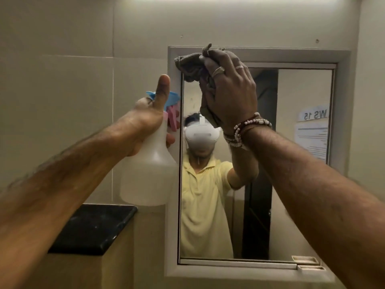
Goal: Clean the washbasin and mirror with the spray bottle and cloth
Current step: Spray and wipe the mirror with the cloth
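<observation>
A wall mirror (291, 163) in a grey metal frame fills the right half of the view. My right hand (231, 88) presses a bunched grey-brown cloth (190, 66) against the mirror's top left corner. My left hand (145, 122) grips the neck of a translucent white spray bottle (150, 176) with a blue and pink trigger head, held upright just left of the mirror frame, thumb pointing up. The washbasin is out of view.
A black stone ledge (93, 228) sits on a beige partition at the lower left, below the bottle. Beige tiled wall (62, 69) surrounds the mirror. The mirror reflects a person in a yellow shirt, a dark doorway and a paper notice.
</observation>
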Available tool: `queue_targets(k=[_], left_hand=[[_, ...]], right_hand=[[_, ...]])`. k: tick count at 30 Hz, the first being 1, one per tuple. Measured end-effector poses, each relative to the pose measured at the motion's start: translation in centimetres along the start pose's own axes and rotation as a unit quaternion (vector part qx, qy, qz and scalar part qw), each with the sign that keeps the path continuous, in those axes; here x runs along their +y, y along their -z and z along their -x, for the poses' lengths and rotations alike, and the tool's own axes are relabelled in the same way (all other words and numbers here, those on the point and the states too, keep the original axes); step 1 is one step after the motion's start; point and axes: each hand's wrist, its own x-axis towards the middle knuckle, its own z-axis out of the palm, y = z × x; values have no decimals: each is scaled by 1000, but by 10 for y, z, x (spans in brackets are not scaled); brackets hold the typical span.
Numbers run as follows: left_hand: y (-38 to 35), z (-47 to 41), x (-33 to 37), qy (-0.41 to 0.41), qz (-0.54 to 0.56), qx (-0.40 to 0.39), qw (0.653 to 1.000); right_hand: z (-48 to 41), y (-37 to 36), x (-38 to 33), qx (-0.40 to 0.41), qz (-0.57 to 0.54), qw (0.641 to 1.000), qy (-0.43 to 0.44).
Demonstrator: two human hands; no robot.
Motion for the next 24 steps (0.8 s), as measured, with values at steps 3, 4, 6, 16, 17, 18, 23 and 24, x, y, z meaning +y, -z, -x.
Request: queue_targets(k=[3, 4, 6, 16, 17, 18, 23, 24], left_hand=[[1, 5, -11, 3, 24, -2, 1000], [1, 9, -15, 6, 30, 0, 1000], [1, 17, -23, 16, 44, 1, 999], [14, 54, -55, 50, 74, -4, 996], [14, 57, -56, 50, 70, -5, 996], [14, 59, -56, 53, 67, -6, 996], [13, 71, -56, 65, 58, -5, 996], [13, 74, -55, 62, 58, -7, 996]], right_hand=[[6, 2, -2, -22, -9, 999, 31], [11, 4, -4, -36, -13, 998, 54], [25, 9, -10, -74, -26, 991, 105], [165, 46, -55, -169, -95, 948, 254], [181, 49, -58, -181, -97, 942, 265], [197, 53, -61, -189, -98, 936, 280], [262, 78, -76, -212, -122, 899, 363], [270, 81, -79, -216, -129, 894, 370]])
